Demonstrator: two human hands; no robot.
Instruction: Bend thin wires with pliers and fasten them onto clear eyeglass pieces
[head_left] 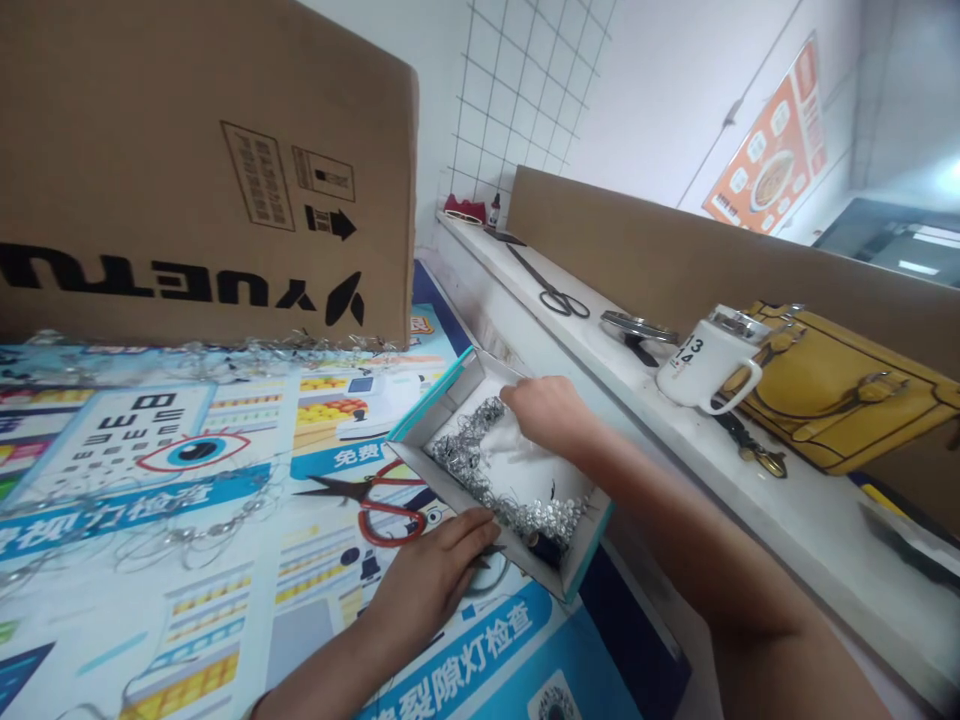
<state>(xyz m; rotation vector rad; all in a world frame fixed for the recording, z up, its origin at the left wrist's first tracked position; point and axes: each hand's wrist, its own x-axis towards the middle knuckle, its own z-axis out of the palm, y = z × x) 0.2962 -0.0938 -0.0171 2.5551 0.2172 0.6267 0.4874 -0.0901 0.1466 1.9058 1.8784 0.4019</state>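
Right hand [547, 415], fingers pressed together, dips into box [442, 405] over silver scraps [469, 455]; left hand [427, 570] grips box's near edge, just beside scissors [386, 515]

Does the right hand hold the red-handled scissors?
No, the right hand is inside the box; the red-handled scissors lie on the printed mat.

A printed eye-chart banner [112, 620] is covering the work surface across the lower left of the frame. A cardboard carton [202, 170] is standing on it at upper left, loose wire strands [187, 530] are lying across it, and red-handled scissors [386, 510] are resting beside a shallow card tray [442, 400]. A white ledge [795, 500] is running along the right side, carrying black scissors [547, 285], a round metal lid [637, 325], a white mug [705, 360], a yellow handbag [840, 390], and a small bottle [494, 212] at its far end.
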